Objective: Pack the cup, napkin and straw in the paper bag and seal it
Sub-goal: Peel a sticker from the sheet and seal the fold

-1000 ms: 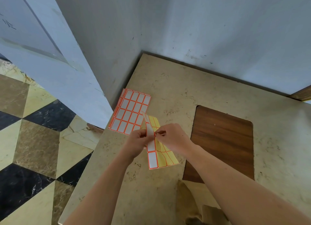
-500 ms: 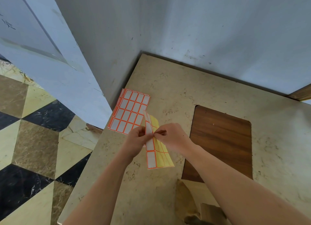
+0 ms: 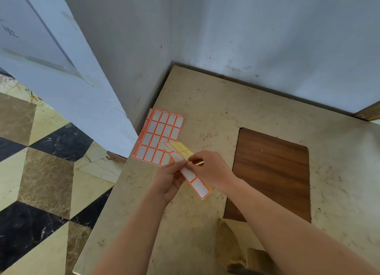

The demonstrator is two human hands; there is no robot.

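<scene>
Paper bag point(image 3: 244, 252): brown, at the near edge of the bench point(image 3: 216, 102), mostly cut off by the frame and partly hidden under the right forearm. Whether its mouth is folded shut cannot be told. Cup, napkin and straw not visible; presumably inside the bag, unconfirmed.

Step in hand (judged): peeling a label to seal the bag.

Held label sheet point(image 3: 197, 182): yellow backing, mostly stripped, a strip of white labels with orange borders left along one edge. Held above the bench between both hands, tilted.

Left hand point(image 3: 168, 182): fingers pressed together, pinching the sheet from its left side, thumb on top.
Right hand point(image 3: 209, 170): thumb and forefinger pinched at the sheet's upper part, on what looks like a label corner. Whether the corner has actually lifted is too small to tell.

Spare stack of label sheets point(image 3: 160, 135): flat on the bench just beyond the hands, at the left edge near the wall point(image 3: 267, 38). Wooden inlay point(image 3: 271, 176) to the right, bare.

Notes for doing it well:
- Bend the backing away from the label rather than pulling the label up; less curl.
- Left hand anchors close to the peel line so the sheet does not flap.
- Peel slowly; touch the adhesive at one corner only.
- Risk: label tearing at the orange border, or folding onto itself.
- Then place it across the folded bag top.
</scene>
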